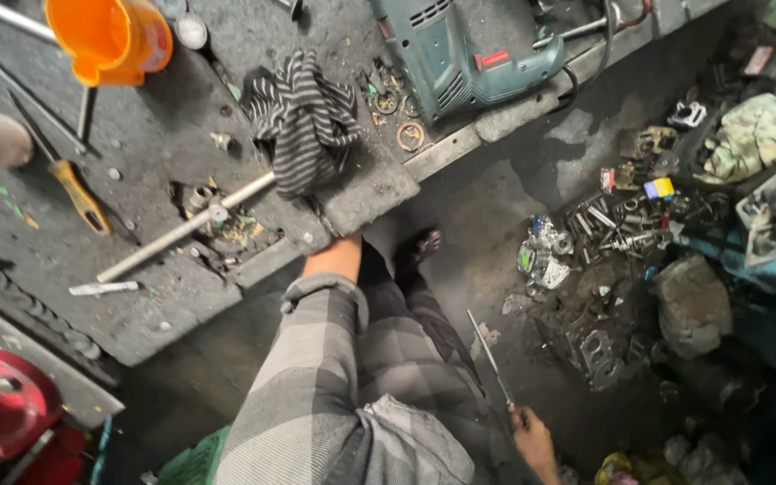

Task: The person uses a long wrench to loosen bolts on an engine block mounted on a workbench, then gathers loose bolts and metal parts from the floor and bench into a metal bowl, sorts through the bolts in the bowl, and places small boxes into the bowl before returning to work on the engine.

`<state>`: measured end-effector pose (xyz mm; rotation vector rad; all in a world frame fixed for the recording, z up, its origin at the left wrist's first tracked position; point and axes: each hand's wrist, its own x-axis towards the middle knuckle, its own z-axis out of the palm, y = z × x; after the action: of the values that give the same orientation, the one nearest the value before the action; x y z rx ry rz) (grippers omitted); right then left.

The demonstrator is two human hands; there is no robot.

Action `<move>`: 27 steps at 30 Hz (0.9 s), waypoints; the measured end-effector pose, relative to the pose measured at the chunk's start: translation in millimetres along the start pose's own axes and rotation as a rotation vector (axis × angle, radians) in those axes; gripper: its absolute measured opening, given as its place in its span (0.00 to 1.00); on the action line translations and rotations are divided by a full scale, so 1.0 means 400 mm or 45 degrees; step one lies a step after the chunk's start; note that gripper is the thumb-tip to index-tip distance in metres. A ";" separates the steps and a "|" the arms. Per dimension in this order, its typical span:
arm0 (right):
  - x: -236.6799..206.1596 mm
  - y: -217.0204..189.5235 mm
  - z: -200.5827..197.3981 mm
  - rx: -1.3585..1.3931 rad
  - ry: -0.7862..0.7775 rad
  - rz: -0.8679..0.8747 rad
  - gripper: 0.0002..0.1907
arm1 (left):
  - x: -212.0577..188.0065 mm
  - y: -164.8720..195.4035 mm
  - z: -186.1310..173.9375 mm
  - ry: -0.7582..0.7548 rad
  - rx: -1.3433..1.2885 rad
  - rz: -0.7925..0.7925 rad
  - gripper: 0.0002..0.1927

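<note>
The person's left hand [334, 256] braces, grip hidden, against the worktop [163, 296] edge beneath a striped cloth [303, 121], steadying the lean, while the right hand [532, 440] grips a thin metal rod [491, 359] over the littered floor [487, 216].

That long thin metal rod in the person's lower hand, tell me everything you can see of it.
The long thin grey metal rod looks like bare, dull steel, straight and slender. The right hand grips its lower end; from there it slants up and to the left, over the dark, littered workshop floor. Its free tip touches nothing that I can make out.
</note>
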<state>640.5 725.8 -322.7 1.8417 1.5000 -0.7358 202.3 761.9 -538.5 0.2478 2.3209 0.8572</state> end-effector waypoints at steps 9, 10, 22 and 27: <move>0.159 0.230 -0.089 -0.061 -0.042 -0.138 0.24 | -0.126 -0.020 0.107 0.225 0.527 0.477 0.23; 0.191 0.243 -0.107 -0.084 -0.018 -0.219 0.24 | -0.168 -0.029 0.126 0.251 0.528 0.542 0.23; 0.369 -0.007 -0.329 0.564 -0.450 -1.329 0.14 | -0.924 -0.269 0.090 0.154 -0.081 0.192 0.15; 0.145 -0.271 -0.324 0.717 -0.780 -1.526 0.11 | -1.125 -0.247 0.006 0.292 -0.192 -0.123 0.15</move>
<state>548.3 877.0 -298.7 0.6470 1.9534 -2.1960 556.8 517.5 -374.8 -0.0286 2.4391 1.0526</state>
